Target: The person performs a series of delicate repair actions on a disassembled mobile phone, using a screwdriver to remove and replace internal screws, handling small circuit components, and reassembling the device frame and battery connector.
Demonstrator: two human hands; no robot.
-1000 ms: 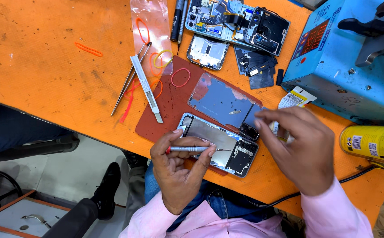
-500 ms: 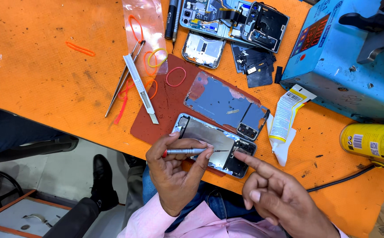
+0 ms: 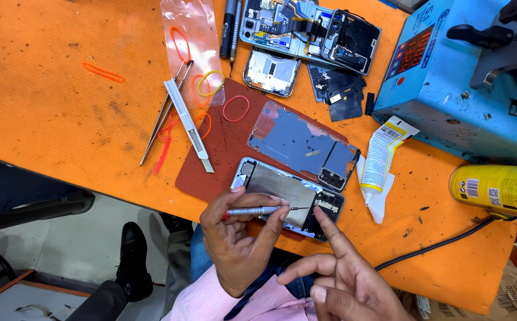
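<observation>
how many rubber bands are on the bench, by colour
Orange rubber bands: 4
Yellow rubber band: 1
Red rubber band: 1
Total: 6, counting only clear loops; the red strand by the tweezers is left out.

**Opened phone and slim screwdriver at the table's near edge**

The opened phone (image 3: 288, 199) lies flat, back cover off, partly on a dark red mat and close to the near edge of the orange table. It sits at a slant, its long side running from upper left to lower right. A wide silvery plate fills most of its middle; the right end shows dark circuit parts and a camera block. The screwdriver (image 3: 257, 210) is thin and silver with a red end cap. It lies almost level across the phone's near side, its fine tip pointing right toward the dark circuit end
</observation>
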